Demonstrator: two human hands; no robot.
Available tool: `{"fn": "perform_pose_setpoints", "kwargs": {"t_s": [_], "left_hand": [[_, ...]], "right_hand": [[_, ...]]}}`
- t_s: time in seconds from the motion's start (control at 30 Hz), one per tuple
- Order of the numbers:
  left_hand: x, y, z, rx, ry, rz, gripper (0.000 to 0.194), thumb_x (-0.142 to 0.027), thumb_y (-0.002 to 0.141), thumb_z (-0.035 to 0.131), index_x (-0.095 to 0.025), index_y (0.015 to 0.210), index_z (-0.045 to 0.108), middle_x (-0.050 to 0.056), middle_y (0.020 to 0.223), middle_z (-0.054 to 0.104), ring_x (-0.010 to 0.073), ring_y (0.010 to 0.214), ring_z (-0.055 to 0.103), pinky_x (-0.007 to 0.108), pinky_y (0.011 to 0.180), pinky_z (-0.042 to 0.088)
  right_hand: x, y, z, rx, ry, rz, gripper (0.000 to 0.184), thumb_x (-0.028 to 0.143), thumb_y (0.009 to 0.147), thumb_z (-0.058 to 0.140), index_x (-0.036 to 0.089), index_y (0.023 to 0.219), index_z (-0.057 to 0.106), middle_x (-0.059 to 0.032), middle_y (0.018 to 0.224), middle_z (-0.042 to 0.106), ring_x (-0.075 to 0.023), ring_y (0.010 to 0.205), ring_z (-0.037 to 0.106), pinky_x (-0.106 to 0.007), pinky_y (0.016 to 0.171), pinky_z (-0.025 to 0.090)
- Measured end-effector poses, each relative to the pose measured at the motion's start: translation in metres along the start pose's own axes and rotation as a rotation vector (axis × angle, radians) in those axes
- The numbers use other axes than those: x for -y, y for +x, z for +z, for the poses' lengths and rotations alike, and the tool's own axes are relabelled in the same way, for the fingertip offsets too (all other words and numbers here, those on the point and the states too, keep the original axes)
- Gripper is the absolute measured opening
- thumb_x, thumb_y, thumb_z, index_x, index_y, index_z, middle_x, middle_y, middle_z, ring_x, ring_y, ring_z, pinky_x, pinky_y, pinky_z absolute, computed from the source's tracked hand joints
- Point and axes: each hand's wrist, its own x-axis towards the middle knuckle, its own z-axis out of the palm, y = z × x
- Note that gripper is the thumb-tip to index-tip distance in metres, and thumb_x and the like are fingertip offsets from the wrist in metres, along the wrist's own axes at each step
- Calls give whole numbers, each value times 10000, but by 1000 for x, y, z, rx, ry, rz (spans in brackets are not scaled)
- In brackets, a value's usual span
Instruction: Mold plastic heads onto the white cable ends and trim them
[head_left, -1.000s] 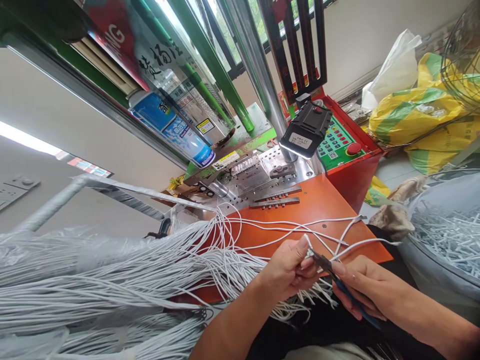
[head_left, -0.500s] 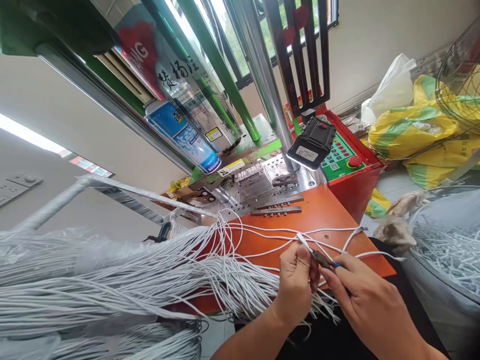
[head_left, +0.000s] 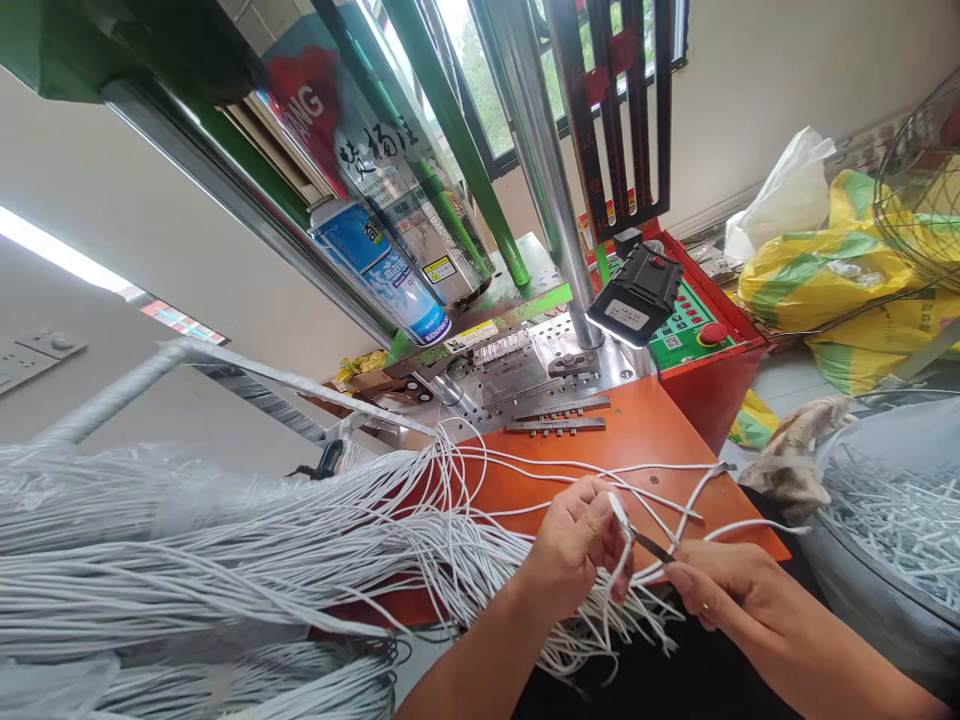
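My left hand (head_left: 566,545) is closed around the end of a white cable, pinching a small white plug-like piece (head_left: 619,510) between thumb and fingers. My right hand (head_left: 739,590) grips a pair of dark-jawed pliers (head_left: 652,545), whose narrow tip meets the cable just beside my left fingertips. The handles are mostly hidden in my palm. Below and left of my hands hangs a thick bundle of white cables (head_left: 480,560). Several loose cable ends (head_left: 742,527) stretch across the orange table (head_left: 637,425) around my hands.
Two toothed metal bars (head_left: 556,426) lie on the table before a metal mould plate (head_left: 514,375). Behind rise a green-framed press, a chrome column (head_left: 540,150) and a blue spray can (head_left: 386,275). A black lamp (head_left: 637,290) and red control box stand right, beside a scrap-filled bin (head_left: 892,500).
My left hand has shifted slightly left and the white plug-like piece has turned. My right hand has moved right and down with the pliers, widening the gap between the hands.
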Motion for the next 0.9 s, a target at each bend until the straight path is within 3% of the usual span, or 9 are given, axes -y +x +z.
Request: {"fn": "perform_pose_setpoints", "kwargs": {"t_s": [0.17, 0.27, 0.5, 0.9], "left_hand": [[8, 2, 1, -208, 110, 172, 381, -496, 984, 703, -171, 878, 536, -33, 628, 618, 110, 408, 598, 199, 395, 503], [7, -2, 6, -276, 196, 236, 353, -472, 1007, 682, -163, 894, 550, -20, 643, 645, 115, 437, 627, 206, 446, 524], [6, -7, 13, -358, 335, 312, 309, -435, 1031, 653, -172, 904, 553, -16, 711, 658, 122, 520, 661, 248, 555, 566], [10, -12, 12, -412, 485, 371, 282, -427, 1061, 601, -188, 915, 567, 7, 725, 697, 145, 599, 686, 273, 633, 572]], "right_hand": [[13, 5, 6, -331, -521, -157, 487, 502, 1103, 427, 242, 756, 649, -35, 845, 653, -167, 678, 623, -295, 604, 450], [17, 8, 10, -461, -704, -219, 473, 496, 1104, 425, 243, 772, 649, -58, 923, 670, -186, 737, 657, -312, 600, 455], [20, 14, 15, -465, -837, -272, 434, 441, 1120, 408, 235, 861, 689, -74, 938, 663, -223, 847, 645, -356, 725, 452], [22, 19, 18, -485, -842, -335, 433, 362, 1129, 397, 231, 811, 660, -39, 794, 594, -194, 709, 567, -352, 655, 384]]}}
